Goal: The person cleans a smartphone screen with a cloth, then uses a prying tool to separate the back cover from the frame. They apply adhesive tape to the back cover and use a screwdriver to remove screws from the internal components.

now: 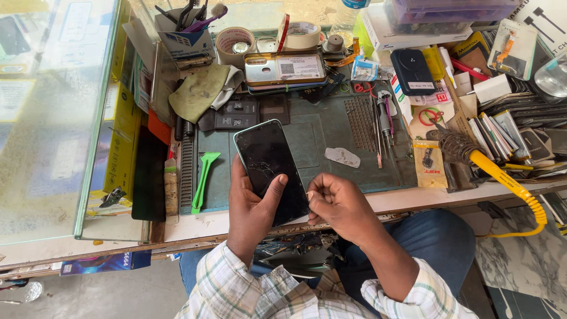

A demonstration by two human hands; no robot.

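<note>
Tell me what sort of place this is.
Likely a phone repair bench: a cracked smartphone in the left hand, a repair mat with tweezers and screwdrivers, and a soldering iron.

Black smartphone (270,168), screen cracked, face up, tilted above the green mat's near edge

Bare mat (313,147) beyond the phone (270,168); pry tool (202,180) left, tweezers (378,127) right.

Left hand (251,207) hides the phone (270,168) lower edge; pinched item unclear
</note>
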